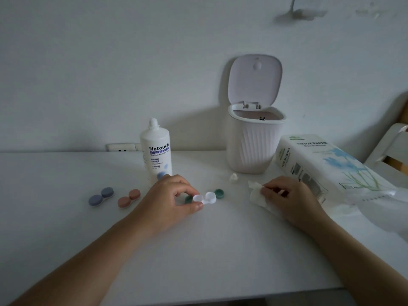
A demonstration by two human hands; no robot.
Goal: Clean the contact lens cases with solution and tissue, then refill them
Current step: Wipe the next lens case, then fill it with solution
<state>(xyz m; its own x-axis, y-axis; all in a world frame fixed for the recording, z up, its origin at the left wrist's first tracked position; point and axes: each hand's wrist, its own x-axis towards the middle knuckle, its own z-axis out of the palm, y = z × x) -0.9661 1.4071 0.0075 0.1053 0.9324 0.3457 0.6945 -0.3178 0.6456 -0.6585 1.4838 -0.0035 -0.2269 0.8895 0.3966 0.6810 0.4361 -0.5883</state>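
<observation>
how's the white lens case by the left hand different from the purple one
The white case has both caps off, its green caps lying on the table beside it; the purple case is capped. The left hand pinches the white case's near well; the purple case lies untouched, farther left. Both are two-well cases lying flat on the table.

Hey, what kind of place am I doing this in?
Probably a home desk or bedroom table against a wall: a small lidded desktop bin, a wall socket at table height, and a pack of tissue paper beside a chair.
</observation>
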